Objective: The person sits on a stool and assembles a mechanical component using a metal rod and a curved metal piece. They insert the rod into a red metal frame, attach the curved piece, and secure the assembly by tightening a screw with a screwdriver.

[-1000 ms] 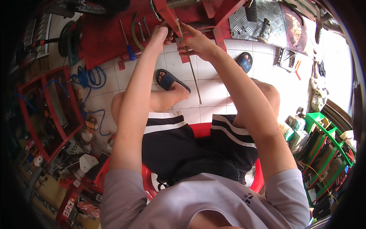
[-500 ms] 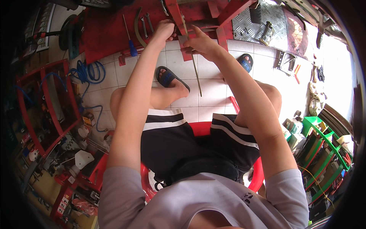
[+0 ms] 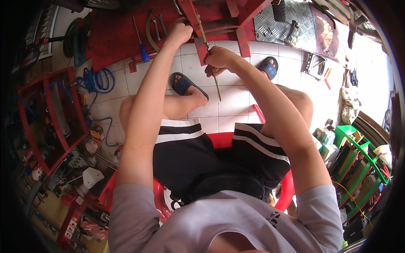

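Observation:
A long, thin brass-coloured strip (image 3: 201, 31), which looks like a drive chain, runs down along a red metal frame (image 3: 253, 14) and hangs in front of it. My right hand (image 3: 220, 58) is closed round the strip partway down, and its lower end dangles below my fingers over the floor. My left hand (image 3: 180, 33) is curled in a fist against the left side of the frame. Whatever its fingers hold is hidden behind the hand.
On the red bench (image 3: 114, 38) lie a blue-handled screwdriver (image 3: 144, 55) and two spanners (image 3: 162, 22). A treadplate (image 3: 270, 31) is at the right. Coiled blue hose (image 3: 99, 80) rests on the tiles at left. A green rack (image 3: 358, 147) stands at lower right.
My right hand has moved down a little and closed round the strip; its fingers were stretched out before. My left hand has barely shifted.

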`<state>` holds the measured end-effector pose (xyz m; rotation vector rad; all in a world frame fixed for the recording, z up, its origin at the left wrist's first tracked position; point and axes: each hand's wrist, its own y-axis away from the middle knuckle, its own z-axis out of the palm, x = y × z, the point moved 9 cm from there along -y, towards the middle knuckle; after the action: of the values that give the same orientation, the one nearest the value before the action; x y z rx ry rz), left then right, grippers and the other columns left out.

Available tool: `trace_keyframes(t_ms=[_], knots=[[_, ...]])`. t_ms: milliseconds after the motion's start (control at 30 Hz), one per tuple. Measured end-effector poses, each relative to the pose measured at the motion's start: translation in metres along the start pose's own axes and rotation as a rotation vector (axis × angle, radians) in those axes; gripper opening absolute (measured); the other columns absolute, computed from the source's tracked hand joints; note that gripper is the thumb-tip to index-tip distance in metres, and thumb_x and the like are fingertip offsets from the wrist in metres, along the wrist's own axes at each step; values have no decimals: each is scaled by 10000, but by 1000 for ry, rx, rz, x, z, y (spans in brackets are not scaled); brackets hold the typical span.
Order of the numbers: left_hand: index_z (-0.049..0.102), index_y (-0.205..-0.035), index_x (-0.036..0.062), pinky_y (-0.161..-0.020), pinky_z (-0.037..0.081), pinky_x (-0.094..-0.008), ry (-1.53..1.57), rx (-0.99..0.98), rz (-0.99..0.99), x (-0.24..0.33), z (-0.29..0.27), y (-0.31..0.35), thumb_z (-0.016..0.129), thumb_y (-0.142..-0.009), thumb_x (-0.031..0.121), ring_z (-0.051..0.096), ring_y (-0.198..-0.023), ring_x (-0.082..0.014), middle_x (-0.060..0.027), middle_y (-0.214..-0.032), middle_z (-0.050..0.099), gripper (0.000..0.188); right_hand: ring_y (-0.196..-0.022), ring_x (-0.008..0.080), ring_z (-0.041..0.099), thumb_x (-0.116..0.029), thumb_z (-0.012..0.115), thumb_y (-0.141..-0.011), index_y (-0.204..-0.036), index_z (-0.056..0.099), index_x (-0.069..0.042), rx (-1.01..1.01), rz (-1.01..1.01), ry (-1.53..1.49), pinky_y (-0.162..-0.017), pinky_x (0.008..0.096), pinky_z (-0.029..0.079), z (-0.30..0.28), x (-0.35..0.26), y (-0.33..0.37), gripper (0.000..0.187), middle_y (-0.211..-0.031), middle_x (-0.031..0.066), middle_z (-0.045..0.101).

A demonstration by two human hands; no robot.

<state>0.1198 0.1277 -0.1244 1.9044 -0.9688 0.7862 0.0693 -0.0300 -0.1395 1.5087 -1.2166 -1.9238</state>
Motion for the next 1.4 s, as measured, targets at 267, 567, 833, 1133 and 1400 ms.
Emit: trace_keyframes(t_ms=[267,567,833,1133,1400], knots=[[636,-934,-10,-587,543,-317,13,-32,-14,-10,4,-5,516,-779,82,684,-620,-209,-138,-773,688,217,-745,246,693,-111,476,-889,-1074,503,77,-119,7,-42,-689,344,586,7,-12,25,265,-864,208,666],[605,-1045,-8,-648,517,-322,-205,-157,6,2,3,3,519,-827,137,656,-737,-187,-107,-912,669,275,-679,204,698,-139,488,-895,-904,598,35,124,-37,36,-562,305,591,-6,5,-7,206,-811,123,687],[610,-1108,40,-818,465,-351,-216,-74,121,25,-14,12,681,-825,251,609,-913,-205,-71,-1030,660,360,-598,164,677,-150,556,-890,-962,612,-1,347,-134,165,-537,264,563,-22,10,-39,175,-759,93,682],[659,-1022,56,-780,497,-406,-419,101,388,57,-19,28,686,-790,265,637,-909,-354,-181,-965,674,314,-700,247,683,-177,617,-822,-939,665,-54,668,-287,379,-668,346,540,-38,3,-46,177,-768,154,674],[645,-953,38,-803,473,-381,-368,112,486,60,-17,26,730,-784,245,621,-897,-308,-126,-959,670,281,-836,291,677,-188,545,-825,-968,651,-34,681,-257,445,-722,372,534,-39,5,-61,235,-831,174,678]])
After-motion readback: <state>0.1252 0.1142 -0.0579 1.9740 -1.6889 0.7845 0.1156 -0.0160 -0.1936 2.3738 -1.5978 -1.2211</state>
